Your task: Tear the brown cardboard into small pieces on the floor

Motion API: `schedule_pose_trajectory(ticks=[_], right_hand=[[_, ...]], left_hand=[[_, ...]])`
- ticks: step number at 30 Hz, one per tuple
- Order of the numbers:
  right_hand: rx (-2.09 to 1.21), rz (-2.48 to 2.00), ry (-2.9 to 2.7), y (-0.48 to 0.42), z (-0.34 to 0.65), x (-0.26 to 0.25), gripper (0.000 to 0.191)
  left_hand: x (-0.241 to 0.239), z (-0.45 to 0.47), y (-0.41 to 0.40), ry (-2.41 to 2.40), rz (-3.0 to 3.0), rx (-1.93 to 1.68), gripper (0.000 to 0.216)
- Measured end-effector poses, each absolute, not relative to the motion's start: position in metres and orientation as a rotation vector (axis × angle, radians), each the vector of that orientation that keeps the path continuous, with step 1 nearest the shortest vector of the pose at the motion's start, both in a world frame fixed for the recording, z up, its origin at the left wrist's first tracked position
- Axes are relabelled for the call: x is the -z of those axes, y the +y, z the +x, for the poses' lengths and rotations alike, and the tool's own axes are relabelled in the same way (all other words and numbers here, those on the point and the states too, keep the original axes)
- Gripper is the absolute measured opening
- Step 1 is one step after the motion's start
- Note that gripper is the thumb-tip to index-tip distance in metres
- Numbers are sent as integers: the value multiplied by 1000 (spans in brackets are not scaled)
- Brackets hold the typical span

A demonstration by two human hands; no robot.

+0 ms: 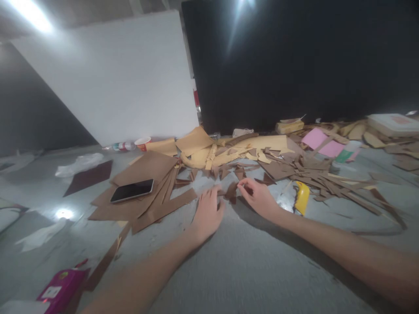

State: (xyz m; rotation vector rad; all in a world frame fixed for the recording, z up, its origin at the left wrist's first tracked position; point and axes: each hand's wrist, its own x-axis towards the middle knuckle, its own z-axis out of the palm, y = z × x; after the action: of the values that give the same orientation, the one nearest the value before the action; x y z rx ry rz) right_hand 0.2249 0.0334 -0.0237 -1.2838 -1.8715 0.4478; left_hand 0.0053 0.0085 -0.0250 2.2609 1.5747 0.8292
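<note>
My left hand (209, 211) lies palm down on the grey surface, its fingers stretched forward and its thumb apart. Close to its fingertips, the end of a long brown strip (166, 209) lies to the left. To the right, my right hand (258, 198) has thumb and index finger pinched together at the edge of a small dark brown piece (231, 192), which lies between the two hands. The picture is blurred, so the exact grip on this piece is hard to make out. Beyond the hands lie several small brown offcuts (224, 171).
A phone (132, 191) rests on stacked brown sheets (149, 168) at left. Right of my right hand is a yellow-handled tool (301, 198), beside piled brown strips (314, 170). Yellow sheets (265, 143) and a paper cup (143, 143) stand behind. A magenta device (63, 288) sits at lower left.
</note>
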Motion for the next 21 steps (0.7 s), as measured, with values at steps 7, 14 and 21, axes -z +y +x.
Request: schedule_pose_trajectory(ticks=[7,14,21], right_hand=[[-458,-1362,-1851,37,225,25,21],[-567,-1315,-1877,33,224,22,19],[-589,-1307,-1900,32,225,21,18]], left_hand=[[26,4,12,1359,2312,-871,25],[28,4,14,1290,2278,-929,29],[23,4,13,1354,2297,-893,10]])
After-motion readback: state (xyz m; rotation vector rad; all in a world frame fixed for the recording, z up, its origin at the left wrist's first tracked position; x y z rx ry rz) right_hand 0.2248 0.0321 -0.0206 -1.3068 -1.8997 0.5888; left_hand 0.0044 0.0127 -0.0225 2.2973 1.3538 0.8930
